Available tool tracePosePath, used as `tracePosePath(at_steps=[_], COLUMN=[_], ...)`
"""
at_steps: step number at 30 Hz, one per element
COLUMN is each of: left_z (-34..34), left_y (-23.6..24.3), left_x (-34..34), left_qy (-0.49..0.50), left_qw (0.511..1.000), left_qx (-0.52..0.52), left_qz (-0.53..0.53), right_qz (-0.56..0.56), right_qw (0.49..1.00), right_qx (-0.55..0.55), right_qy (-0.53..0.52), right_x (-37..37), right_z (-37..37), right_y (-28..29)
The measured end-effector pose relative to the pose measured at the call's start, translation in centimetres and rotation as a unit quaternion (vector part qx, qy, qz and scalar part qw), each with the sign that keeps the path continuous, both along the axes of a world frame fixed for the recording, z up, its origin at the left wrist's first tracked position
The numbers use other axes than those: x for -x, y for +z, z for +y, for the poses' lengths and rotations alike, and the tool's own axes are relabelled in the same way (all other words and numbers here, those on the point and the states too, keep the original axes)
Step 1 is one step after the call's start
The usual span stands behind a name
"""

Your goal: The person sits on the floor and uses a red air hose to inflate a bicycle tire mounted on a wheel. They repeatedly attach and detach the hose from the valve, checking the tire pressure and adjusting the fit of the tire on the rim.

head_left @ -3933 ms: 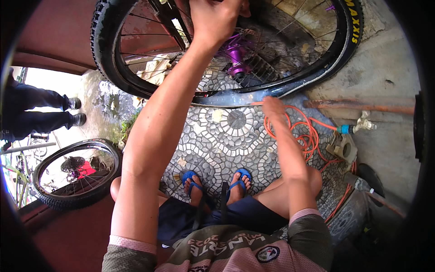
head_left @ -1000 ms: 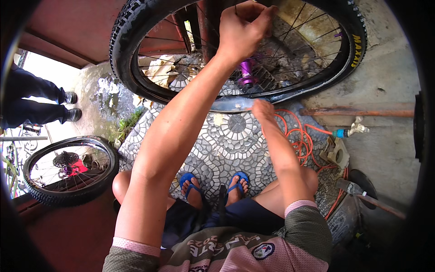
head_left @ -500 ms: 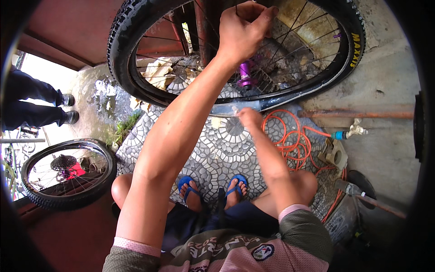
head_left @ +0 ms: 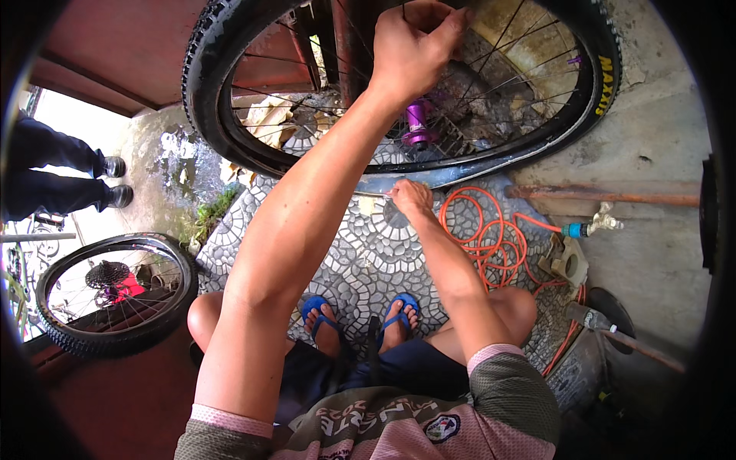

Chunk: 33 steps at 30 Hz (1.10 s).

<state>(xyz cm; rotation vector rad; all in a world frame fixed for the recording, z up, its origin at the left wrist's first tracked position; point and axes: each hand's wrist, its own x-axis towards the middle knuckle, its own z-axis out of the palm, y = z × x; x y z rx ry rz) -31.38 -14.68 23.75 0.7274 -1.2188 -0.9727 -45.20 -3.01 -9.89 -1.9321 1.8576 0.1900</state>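
Note:
My left hand [head_left: 414, 47] is closed over a spoke high inside a large bicycle wheel [head_left: 203, 84], above its purple hub [head_left: 416, 116]. My right hand [head_left: 410, 198] is closed at the bottom of the same wheel, against a wet, bluish-grey band [head_left: 448, 175] along the tyre and rim edge. A small pale pinkish thing shows at its fingertips; I cannot make out what it is. My left forearm crosses part of the lower rim.
An orange hose [head_left: 502, 245] lies coiled right, joined to a tap [head_left: 603, 222] near a rusty pipe [head_left: 613, 192]. A second wheel [head_left: 107, 337] is at lower left. Another person's legs [head_left: 65, 195] stand at left. Pebble-mosaic floor [head_left: 337, 261] lies below; a red metal panel [head_left: 115, 61] is upper left.
My right hand has moved left along the wheel's lower edge, away from the hose coil. My left hand has shifted right since the earliest frame and has stayed put over the last second.

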Motion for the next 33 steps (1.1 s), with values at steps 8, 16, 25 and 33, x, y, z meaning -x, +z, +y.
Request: tracePosePath(at_steps=[8, 16, 25, 33], left_z=[-0.3, -0.3, -0.5, -0.9], left_y=[0.5, 0.2, 0.7, 1.1], left_x=[0.1, -0.2, -0.4, -0.2], left_qy=[0.029, -0.021, 0.019, -0.019], left_qw=[0.999, 0.999, 1.000, 0.994], left_qx=[0.002, -0.029, -0.015, -0.090], left_qz=[-0.023, 0.026, -0.008, 0.053], right_qz=[0.037, 0.052, 0.024, 0.012], right_qw=[0.998, 0.997, 0.996, 0.998], right_qx=[0.044, 0.050, -0.011, -0.028], right_qy=[-0.022, -0.035, -0.081, -0.063], right_x=[3.6, 10.1, 9.1, 1.6], right_z=[-1.2, -2.5, -2.1, 0.1], right_y=[1.4, 1.5, 1.7, 1.0])
